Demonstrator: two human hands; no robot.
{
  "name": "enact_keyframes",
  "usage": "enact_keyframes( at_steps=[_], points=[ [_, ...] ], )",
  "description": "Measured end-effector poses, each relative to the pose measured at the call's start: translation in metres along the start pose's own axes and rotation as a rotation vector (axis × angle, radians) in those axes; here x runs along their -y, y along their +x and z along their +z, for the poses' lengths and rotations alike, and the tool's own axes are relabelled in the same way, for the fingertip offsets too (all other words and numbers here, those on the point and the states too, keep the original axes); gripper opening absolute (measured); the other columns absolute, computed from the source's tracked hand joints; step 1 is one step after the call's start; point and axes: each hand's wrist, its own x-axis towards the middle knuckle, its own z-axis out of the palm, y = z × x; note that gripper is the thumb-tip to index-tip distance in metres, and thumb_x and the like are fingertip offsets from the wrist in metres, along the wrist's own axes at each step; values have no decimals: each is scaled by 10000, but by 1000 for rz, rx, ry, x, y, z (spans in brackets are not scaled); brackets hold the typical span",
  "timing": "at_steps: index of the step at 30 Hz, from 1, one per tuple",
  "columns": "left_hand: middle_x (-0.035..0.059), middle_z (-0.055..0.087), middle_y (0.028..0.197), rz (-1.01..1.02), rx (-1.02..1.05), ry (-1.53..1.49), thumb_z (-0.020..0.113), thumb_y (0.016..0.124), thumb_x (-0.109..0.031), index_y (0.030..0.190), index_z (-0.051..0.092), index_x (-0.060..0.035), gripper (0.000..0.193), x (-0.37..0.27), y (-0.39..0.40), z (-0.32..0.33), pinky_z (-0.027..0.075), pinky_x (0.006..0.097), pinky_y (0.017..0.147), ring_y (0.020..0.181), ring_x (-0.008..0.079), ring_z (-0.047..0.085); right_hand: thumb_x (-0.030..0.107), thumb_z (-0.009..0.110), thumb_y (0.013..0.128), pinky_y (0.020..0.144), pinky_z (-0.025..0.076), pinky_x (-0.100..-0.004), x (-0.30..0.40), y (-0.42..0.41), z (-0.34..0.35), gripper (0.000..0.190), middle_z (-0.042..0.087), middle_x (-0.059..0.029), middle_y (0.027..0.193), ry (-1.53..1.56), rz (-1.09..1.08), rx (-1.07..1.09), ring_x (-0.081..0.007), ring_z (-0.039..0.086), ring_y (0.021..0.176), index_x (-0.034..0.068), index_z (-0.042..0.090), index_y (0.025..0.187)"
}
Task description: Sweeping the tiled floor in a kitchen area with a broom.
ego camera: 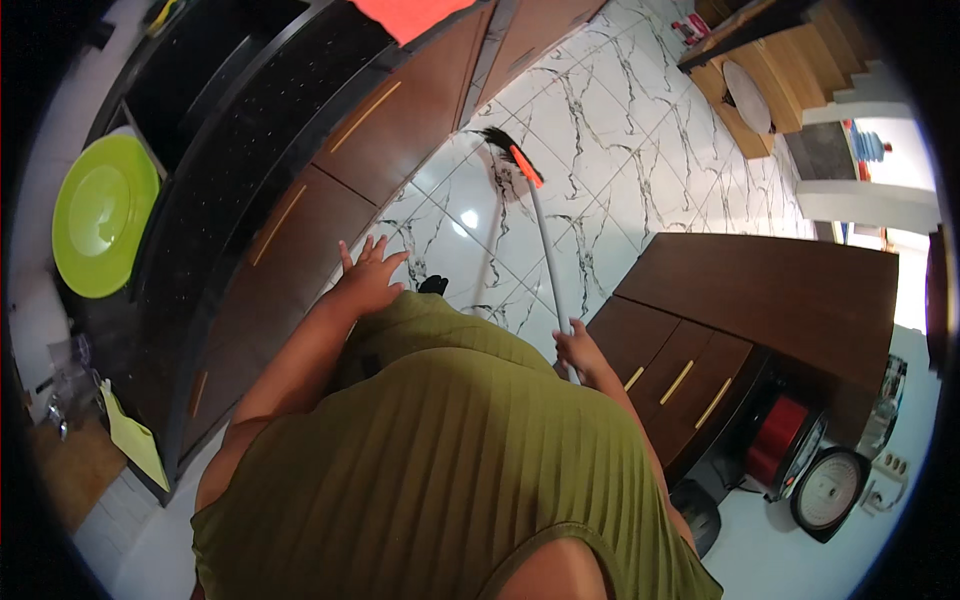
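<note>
My right hand (581, 352) is closed around the grey handle of a broom (547, 247). The broom's orange head (527, 166) and black bristles (501, 140) rest on the marble-patterned tile floor (607, 165), near the base of the brown cabinets. With its fingers spread and nothing in it, my left hand (367, 276) is held out between my body and the cabinet doors (281, 225). Part of a black shoe or slipper (433, 285) shows just past the hem of my green top.
On the left runs a black speckled countertop (247, 135) with a green plate (105, 216) and a yellow cloth (135, 439). At right stand a brown cabinet with drawers (675, 364) and a red rice cooker (780, 442) with its lid raised. Wooden stairs (795, 67) rise at upper right.
</note>
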Motion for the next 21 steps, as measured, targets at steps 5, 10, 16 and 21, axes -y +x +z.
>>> enact_keyframes(
  at_steps=[5, 10, 16, 21],
  points=[
    [186, 174, 1379, -76, 38, -33, 544, 767, -334, 1274, 364, -245, 544, 20, -2, 5, -71, 616, 951, 1298, 328, 96, 148, 498, 830, 553, 409, -237, -10, -68, -40, 538, 487, -30, 694, 37, 67, 295, -109, 477, 588, 4, 238, 1278],
    [179, 169, 1383, -103, -5, -56, 545, 766, -340, 1277, 361, -252, 550, 30, -4, 0, -74, 610, 955, 1299, 324, 96, 151, 501, 811, 696, 408, -240, 16, -50, -34, 513, 547, -57, 821, -172, 92, 378, -114, 507, 772, 8, 325, 1272],
    [171, 151, 1392, -124, -91, -80, 537, 775, -339, 1278, 358, -254, 541, 46, -22, -13, -81, 603, 958, 1304, 315, 80, 85, 557, 761, 407, 429, -288, 86, 23, 34, 580, 559, -100, 652, -786, -90, 448, -143, 502, 492, -30, 305, 1271],
    [172, 176, 1386, -189, -186, -106, 542, 762, -336, 1259, 388, -241, 529, 66, -39, -1, -84, 610, 955, 1301, 314, 105, 128, 564, 763, 385, 426, -291, 125, 107, 35, 473, 551, -85, 611, -691, -160, 204, -142, 514, 463, -42, 424, 1182]
  ],
)
